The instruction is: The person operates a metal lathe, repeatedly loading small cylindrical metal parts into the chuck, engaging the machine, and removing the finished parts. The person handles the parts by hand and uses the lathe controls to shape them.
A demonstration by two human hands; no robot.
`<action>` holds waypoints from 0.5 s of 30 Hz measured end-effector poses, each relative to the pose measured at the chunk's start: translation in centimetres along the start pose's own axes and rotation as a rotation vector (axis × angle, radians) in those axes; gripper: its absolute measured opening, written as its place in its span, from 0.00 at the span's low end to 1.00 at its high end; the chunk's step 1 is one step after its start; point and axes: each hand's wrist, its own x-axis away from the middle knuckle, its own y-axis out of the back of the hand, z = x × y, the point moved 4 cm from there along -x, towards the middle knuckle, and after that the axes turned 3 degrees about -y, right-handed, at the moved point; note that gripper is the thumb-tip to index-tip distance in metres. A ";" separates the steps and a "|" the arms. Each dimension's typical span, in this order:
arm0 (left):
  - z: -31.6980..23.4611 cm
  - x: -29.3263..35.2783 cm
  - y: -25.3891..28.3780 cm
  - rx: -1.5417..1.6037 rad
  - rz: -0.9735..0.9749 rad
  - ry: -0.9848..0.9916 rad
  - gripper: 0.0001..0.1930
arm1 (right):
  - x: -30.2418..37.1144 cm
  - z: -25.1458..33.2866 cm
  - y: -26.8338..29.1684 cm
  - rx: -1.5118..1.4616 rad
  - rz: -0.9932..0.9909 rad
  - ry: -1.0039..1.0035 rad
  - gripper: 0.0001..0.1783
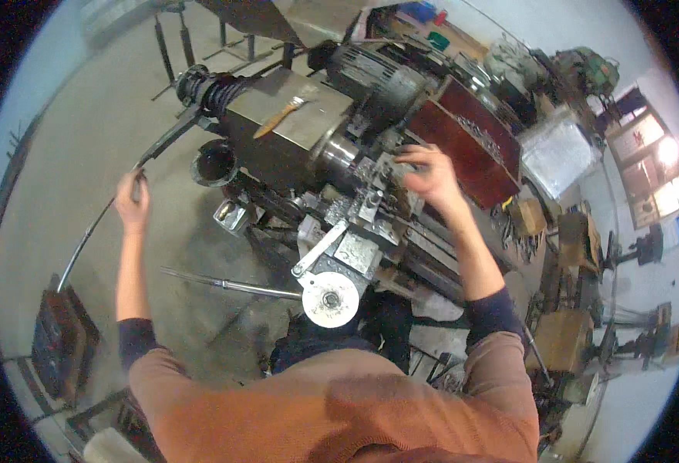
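My left hand [132, 204] is closed around a long dark lever [171, 141] that slopes down from the left end of a metal lathe. Over the lathe's tool post [370, 202] is my right hand [430, 179], its fingers bent and apart from the thumb, with nothing visible between them. Whether its fingertips touch the metal there, I cannot tell. Just left of them sits the shiny round chuck [338, 157]. A brush [279, 119] with a wooden handle lies on the grey headstock cover [308, 127]. Nearer to me are a flat crank handle [320, 248] and a round pale handwheel [330, 299].
A long metal rod [231, 285] juts left from the handwheel. Behind the lathe stand a motor [378, 76] and a dark red tray [463, 143] with metal chips. A dark box [63, 343] is at the lower left. Cardboard boxes [563, 339] and bench machines line the right wall.
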 end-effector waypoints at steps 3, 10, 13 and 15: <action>-1.9 5.0 -9.1 0.117 0.616 0.237 0.22 | 6.1 -2.9 5.5 0.063 -0.087 -0.145 0.21; -5.5 9.4 -18.3 -0.339 0.984 -0.173 0.10 | 25.9 -9.3 13.2 0.018 -0.066 -0.785 0.19; -4.4 7.8 -18.9 -0.359 0.805 -0.257 0.07 | 33.4 -11.7 13.9 0.181 -0.140 -0.869 0.19; -3.1 9.5 -19.3 -0.362 0.828 -0.127 0.09 | 37.4 -13.5 14.8 0.216 -0.208 -0.875 0.19</action>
